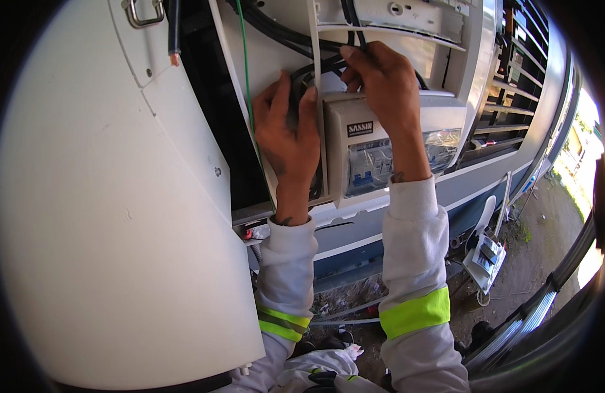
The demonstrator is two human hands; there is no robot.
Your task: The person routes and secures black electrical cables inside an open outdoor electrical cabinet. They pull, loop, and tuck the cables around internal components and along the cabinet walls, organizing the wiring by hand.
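Note:
Black cables [329, 64] run through a white metal enclosure in front of me. On the left of a thin white upright strip [317, 124], my left hand [286, 128] curls its fingers round a bend of black cable. To the right of the strip, my right hand [387, 78] pinches the black cable between thumb and fingers; its fingertips are partly hidden. Just below this hand sits a white breaker box [335, 144] with a clear film-covered window over a row of breakers. My right wrist passes in front of the box.
A thin green wire [244, 52] hangs left of my left hand. Further left, a thick black cable [175, 29] ends in bare copper beside a large cream panel [119, 196]. A louvred grille [512, 78] stands at the right, with dirt ground [531, 242] below.

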